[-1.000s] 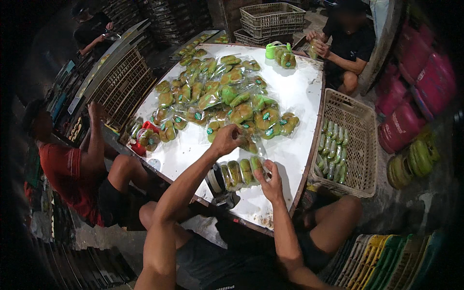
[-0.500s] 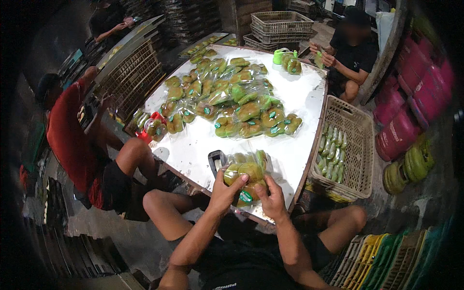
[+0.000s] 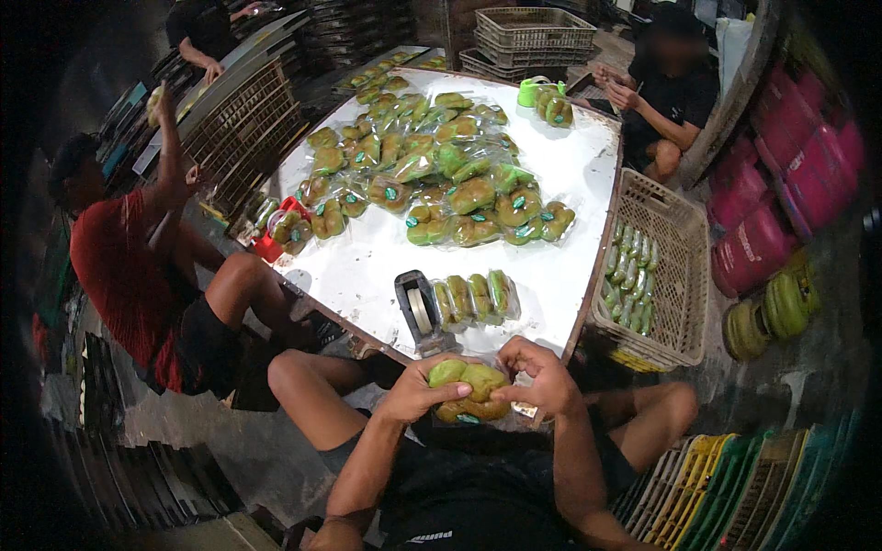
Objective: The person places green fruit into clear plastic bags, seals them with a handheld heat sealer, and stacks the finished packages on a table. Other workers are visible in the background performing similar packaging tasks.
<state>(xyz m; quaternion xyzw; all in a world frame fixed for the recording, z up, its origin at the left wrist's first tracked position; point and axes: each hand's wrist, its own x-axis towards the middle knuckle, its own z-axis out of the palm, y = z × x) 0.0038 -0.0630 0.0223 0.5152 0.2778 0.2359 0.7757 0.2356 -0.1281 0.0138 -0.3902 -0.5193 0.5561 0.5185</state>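
Close to my body, at the table's near edge, I hold a clear plastic pack of green-brown buns (image 3: 469, 381) with a small green label. My left hand (image 3: 413, 393) grips its left side, thumb across the front. My right hand (image 3: 544, 378) pinches the pack's right side, where loose film shows; its fingertips are partly hidden. Just beyond my hands stands a black tape dispenser (image 3: 415, 308) with a white roll. Beside it lies a clear pack of green-brown rolls (image 3: 476, 298) in a row.
Many bagged buns (image 3: 441, 170) cover the far half of the white table (image 3: 570, 285). A green tape dispenser (image 3: 537, 90) and a red one (image 3: 268, 246) stand near its edges. Right of it, a plastic crate (image 3: 666, 285) holds wrapped rolls. Co-workers sit left and far right.
My hands have drawn the bun pack toward me, uncovering the black tape dispenser and the row of rolls. My right hand has shifted on the film. The co-worker in red has raised an arm.
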